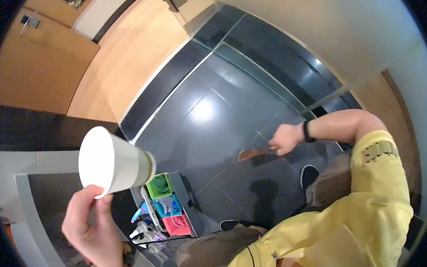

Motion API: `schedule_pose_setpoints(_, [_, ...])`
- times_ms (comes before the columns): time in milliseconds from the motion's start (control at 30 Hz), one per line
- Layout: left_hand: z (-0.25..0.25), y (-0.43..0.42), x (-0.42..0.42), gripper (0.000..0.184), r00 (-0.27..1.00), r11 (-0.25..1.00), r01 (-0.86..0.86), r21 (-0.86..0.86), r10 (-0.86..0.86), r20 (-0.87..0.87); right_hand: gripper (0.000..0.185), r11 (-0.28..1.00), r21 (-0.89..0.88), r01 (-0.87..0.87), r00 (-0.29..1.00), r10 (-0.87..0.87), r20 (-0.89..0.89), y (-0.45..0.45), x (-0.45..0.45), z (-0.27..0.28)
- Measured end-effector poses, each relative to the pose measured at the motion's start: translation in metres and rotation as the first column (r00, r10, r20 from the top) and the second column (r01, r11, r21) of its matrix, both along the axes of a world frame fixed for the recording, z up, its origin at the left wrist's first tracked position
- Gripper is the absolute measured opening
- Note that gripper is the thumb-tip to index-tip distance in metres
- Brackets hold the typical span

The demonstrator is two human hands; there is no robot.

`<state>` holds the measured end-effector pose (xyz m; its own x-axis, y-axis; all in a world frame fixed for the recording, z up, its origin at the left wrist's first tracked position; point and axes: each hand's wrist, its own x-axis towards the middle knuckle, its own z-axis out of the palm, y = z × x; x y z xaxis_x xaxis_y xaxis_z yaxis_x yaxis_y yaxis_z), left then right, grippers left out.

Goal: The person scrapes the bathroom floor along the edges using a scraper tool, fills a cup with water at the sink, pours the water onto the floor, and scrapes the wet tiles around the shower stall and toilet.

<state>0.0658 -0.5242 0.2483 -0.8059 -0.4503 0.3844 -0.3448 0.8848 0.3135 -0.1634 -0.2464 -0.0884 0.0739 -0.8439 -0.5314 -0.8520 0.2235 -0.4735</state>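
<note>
My left hand (pixel 94 229) pinches the rim of a white paper cup (pixel 132 163) between thumb and fingertips. The cup is tilted on its side, its wide mouth turned to the left, and no contents show inside. Over the dark floor, my right hand (pixel 287 139) is closed round the slim handle of a flat reddish-brown tool (pixel 254 153). The tool's broad end points left; it is slightly blurred, so its exact kind is unclear. Whether it touches the tiles cannot be made out.
Beside my left knee stands a grey caddy (pixel 192 208) with green, blue and pink bins. Spray bottles (pixel 144 233) are next to it. Dark floor tiles (pixel 208 134) reach a raised black sill (pixel 171 80). A glass panel (pixel 363 31) rises at right, and a wooden door (pixel 33 61) at upper left.
</note>
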Motion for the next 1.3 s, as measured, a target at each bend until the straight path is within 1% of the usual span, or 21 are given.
schedule_pose_setpoints(33, [-0.004,0.007,-0.007,0.011,0.997,0.994,0.064,-0.086,-0.061,0.041,0.029,0.997,-0.034,0.066,0.998,-0.066,0.0,0.028,-0.012,0.014])
schedule_pose_setpoints(100, [-0.022,0.018,-0.018,0.014,0.989,0.989,0.147,-0.034,-0.147,0.012,0.024,0.961,-0.198,0.195,0.979,-0.203,-0.024,0.083,-0.033,0.043])
schedule_pose_setpoints(167, [-0.037,0.03,-0.029,0.013,0.982,0.983,0.184,0.003,-0.183,0.052,0.021,0.903,-0.244,0.354,0.921,-0.381,-0.074,0.13,-0.041,0.073])
schedule_pose_setpoints(233, [-0.061,0.038,-0.037,0.013,0.971,0.972,0.235,0.019,-0.235,0.035,0.019,0.757,-0.503,0.416,0.859,-0.508,-0.055,0.161,-0.041,0.097])
schedule_pose_setpoints(333, [-0.105,0.044,-0.042,0.016,0.951,0.951,0.306,0.048,-0.308,0.029,0.014,0.667,-0.533,0.52,0.761,-0.646,-0.066,0.167,-0.045,0.125])
schedule_pose_setpoints(433, [-0.151,0.045,-0.048,0.017,0.929,0.929,0.369,0.012,-0.369,0.005,0.014,0.611,-0.682,0.401,0.841,-0.542,0.009,0.147,-0.057,0.13])
schedule_pose_setpoints(500, [-0.174,0.043,-0.049,0.018,0.9,0.9,0.436,-0.026,-0.436,-0.017,0.014,0.644,-0.64,0.42,0.839,-0.544,0.003,0.145,-0.06,0.134])
schedule_pose_setpoints(567, [-0.197,0.039,-0.045,0.019,0.873,0.873,0.487,-0.022,-0.487,0.036,0.014,0.675,-0.596,0.435,0.838,-0.546,-0.007,0.143,-0.061,0.136])
schedule_pose_setpoints(633, [-0.218,0.038,-0.038,0.02,0.833,0.833,0.552,-0.034,-0.549,0.07,0.014,0.679,-0.657,0.326,0.894,-0.448,-0.02,0.141,-0.058,0.139])
schedule_pose_setpoints(667, [-0.228,0.04,-0.034,0.02,0.811,0.812,0.584,-0.026,-0.581,0.072,0.015,0.733,-0.612,0.298,0.901,-0.428,-0.074,0.143,-0.055,0.143])
schedule_pose_setpoints(700, [-0.238,0.041,-0.031,0.02,0.787,0.788,0.616,-0.022,-0.613,0.071,0.015,0.725,-0.62,0.301,0.895,-0.439,-0.079,0.142,-0.053,0.145])
schedule_pose_setpoints(800, [-0.259,0.052,-0.019,0.019,0.676,0.681,0.732,0.001,-0.726,0.125,0.014,0.7,-0.659,0.274,0.935,-0.353,0.014,0.136,-0.043,0.141])
schedule_pose_setpoints(833, [-0.26,0.061,-0.015,0.018,0.655,0.661,0.75,0.003,-0.744,0.131,0.014,0.683,-0.673,0.284,0.926,-0.377,0.009,0.132,-0.038,0.14])
schedule_pose_setpoints(867, [-0.263,0.067,-0.012,0.017,0.621,0.641,0.765,0.059,-0.758,0.199,0.014,0.711,-0.668,0.218,0.952,-0.307,-0.016,0.127,-0.035,0.141])
schedule_pose_setpoints(900, [-0.274,0.069,-0.006,0.017,0.609,0.626,0.777,0.075,-0.776,0.165,0.014,0.739,-0.656,0.153,0.971,-0.237,-0.04,0.12,-0.03,0.143])
schedule_pose_setpoints(1033, [-0.299,0.096,-0.001,0.016,0.475,0.499,0.849,0.174,-0.865,0.164,0.016,0.78,-0.606,0.154,0.981,-0.195,-0.001,0.107,-0.011,0.149])
schedule_pose_setpoints(1100, [-0.322,0.108,0.005,0.02,0.435,0.471,0.869,0.152,-0.874,0.217,0.017,0.766,-0.628,0.137,0.991,-0.109,0.083,0.105,-0.005,0.144])
schedule_pose_setpoints(1133, [-0.354,0.108,0.013,0.026,0.523,0.492,0.636,0.594,-0.841,0.136,0.018,0.784,-0.606,0.136,0.989,-0.073,0.126,0.106,-0.005,0.139])
schedule_pose_setpoints(1167, [-0.354,0.117,0.002,0.034,0.384,0.403,0.836,0.373,-0.914,0.127,0.018,0.781,-0.608,0.142,0.989,-0.081,0.127,0.113,-0.007,0.137])
schedule_pose_setpoints(1233, [-0.381,0.138,0.004,0.03,0.412,0.443,0.836,0.324,-0.897,0.162,0.019,0.763,-0.593,0.256,0.954,-0.099,0.284,0.132,-0.005,0.126])
schedule_pose_setpoints(1300, [-0.356,0.172,-0.025,0.022,0.406,0.448,0.829,0.336,-0.894,0.189,0.022,0.743,-0.547,0.384,0.916,-0.233,0.326,0.161,-0.011,0.115])
